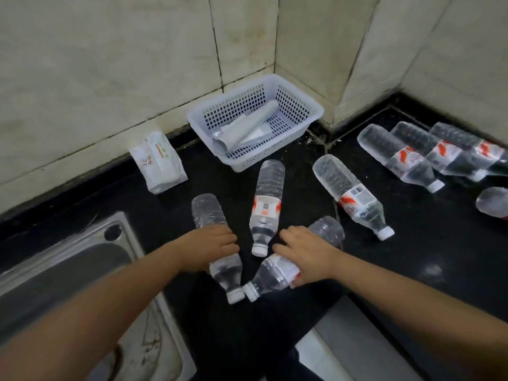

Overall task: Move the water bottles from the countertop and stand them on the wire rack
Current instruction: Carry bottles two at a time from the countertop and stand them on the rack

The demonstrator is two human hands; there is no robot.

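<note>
- Left hand grips a lying bottle, lower centre of frame.
- Right hand grips another bottle; their caps touch near the counter edge.
- Bare counter right of them; sink at left.

Single view only, head-worn camera, wide-angle, straight lines bowed toward frame edges. Looks forward and steeply down onto black countertop, from standing height at counter's front edge. Faces tiled wall corner at top centre. Steel sink cut off at left edge; countertop runs out of frame right. Both forearms enter from bottom corners, left hand and right hand near frame centre, close to lens. No second view to compare.
</note>
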